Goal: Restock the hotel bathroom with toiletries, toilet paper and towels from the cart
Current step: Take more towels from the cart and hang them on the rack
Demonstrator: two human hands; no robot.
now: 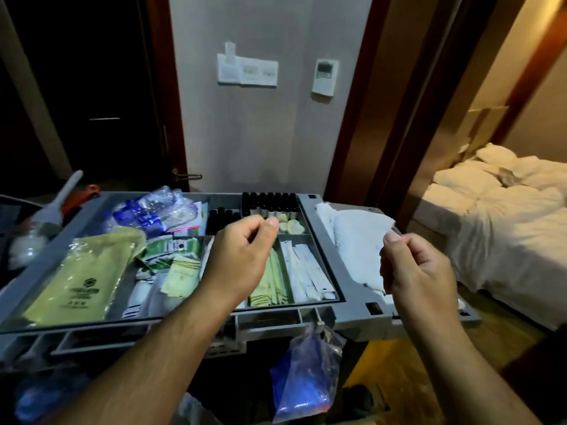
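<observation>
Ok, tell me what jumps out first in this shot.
Two hands, left hand and right hand, hover with curled fingers over the grey cart tray packed with toiletry sachets. A yellow-green packet lies at its left end, folded white towels at its right; an unmade bed shows through the doorway, right.

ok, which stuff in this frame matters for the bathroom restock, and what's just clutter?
For the job: small black-capped toiletry bottles; green paper sachets; long white wrapped sachets; folded white towels; grey plastic cart tray.
Lying about: crushed clear water bottles; blue plastic bag hanging off the cart; white wall thermostat; unmade white bed.
</observation>
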